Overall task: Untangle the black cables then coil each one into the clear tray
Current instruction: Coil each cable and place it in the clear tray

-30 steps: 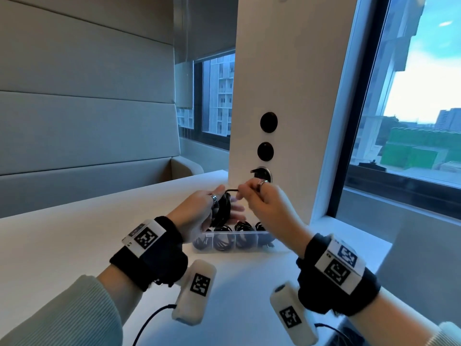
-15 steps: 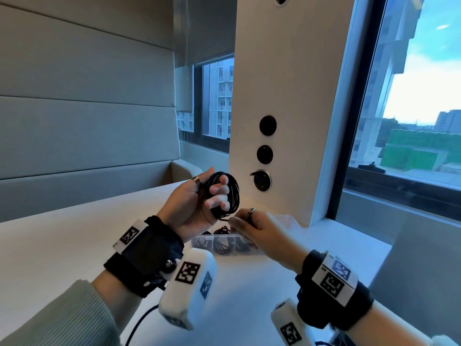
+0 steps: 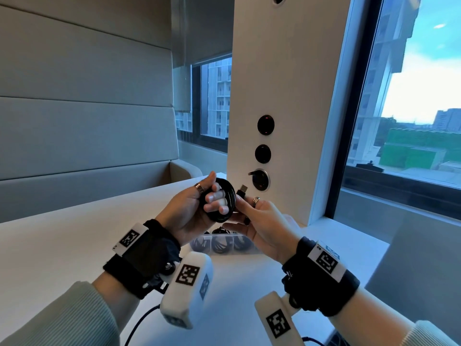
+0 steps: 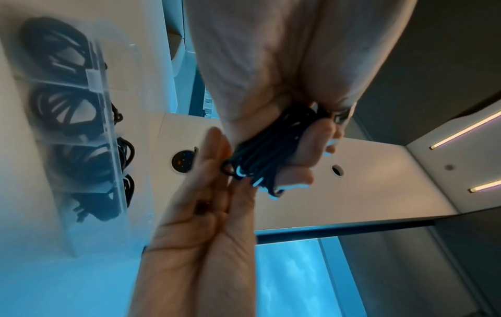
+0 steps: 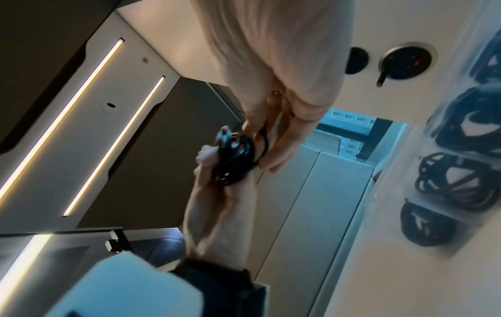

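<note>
A black cable coil (image 3: pixel 225 203) is wrapped round the curled fingers of my left hand (image 3: pixel 214 193), raised above the table. My right hand (image 3: pixel 240 208) is right beside it and pinches the cable's free end, whose USB plug (image 3: pixel 242 189) sticks up past the fingers. The clear tray (image 3: pixel 252 249) lies on the table just under both hands, with several coiled black cables in its compartments. In the left wrist view the coil (image 4: pixel 265 154) sits in my fingers with the tray (image 4: pixel 108 120) to the left. The right wrist view shows the coil (image 5: pixel 233 158) and the tray (image 5: pixel 393 203).
A white pillar (image 3: pixel 287 96) with round black sockets (image 3: pixel 260 179) stands just behind the hands. A window (image 3: pixel 411 121) is on the right and a padded grey wall (image 3: pixel 87 108) on the left. The white table (image 3: pixel 62 240) stretches leftward.
My left hand lifted the coil up off the tray and turned palm-up. My right hand dropped, then rose beside the coil with the plug end.
</note>
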A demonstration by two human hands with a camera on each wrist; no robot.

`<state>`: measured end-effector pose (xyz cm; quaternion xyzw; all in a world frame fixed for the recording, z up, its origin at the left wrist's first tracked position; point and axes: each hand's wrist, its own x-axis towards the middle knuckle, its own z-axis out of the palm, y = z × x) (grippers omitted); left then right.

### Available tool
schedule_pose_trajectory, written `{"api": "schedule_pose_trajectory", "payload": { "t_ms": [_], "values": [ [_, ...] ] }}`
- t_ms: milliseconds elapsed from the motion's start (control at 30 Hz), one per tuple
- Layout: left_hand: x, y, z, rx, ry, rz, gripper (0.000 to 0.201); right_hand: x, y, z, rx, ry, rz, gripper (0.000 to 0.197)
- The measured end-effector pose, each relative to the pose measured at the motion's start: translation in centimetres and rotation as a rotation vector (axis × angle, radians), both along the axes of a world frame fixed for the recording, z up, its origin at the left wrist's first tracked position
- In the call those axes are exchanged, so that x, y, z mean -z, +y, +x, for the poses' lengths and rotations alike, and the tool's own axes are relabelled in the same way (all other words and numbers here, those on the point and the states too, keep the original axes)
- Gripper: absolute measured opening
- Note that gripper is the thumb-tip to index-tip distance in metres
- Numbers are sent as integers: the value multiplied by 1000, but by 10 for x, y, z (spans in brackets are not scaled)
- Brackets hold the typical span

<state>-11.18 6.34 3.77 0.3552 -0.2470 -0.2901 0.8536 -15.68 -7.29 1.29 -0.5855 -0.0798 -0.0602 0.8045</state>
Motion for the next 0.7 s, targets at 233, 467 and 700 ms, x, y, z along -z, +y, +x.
{"api": "schedule_pose_trajectory", "payload": {
  "t_ms": [233, 467, 700],
  "values": [
    [0, 0, 8, -340, -193, 343, 31, -8, 2, 3, 85, -33, 64, 22],
    [9, -8, 4, -483, -329, 397, 30, -5, 0, 5, 10, 134, 149, 18],
    [14, -19, -1, -458, -299, 349, 27, -13, -12, 3, -104, 219, 29, 20]
  ]
}}
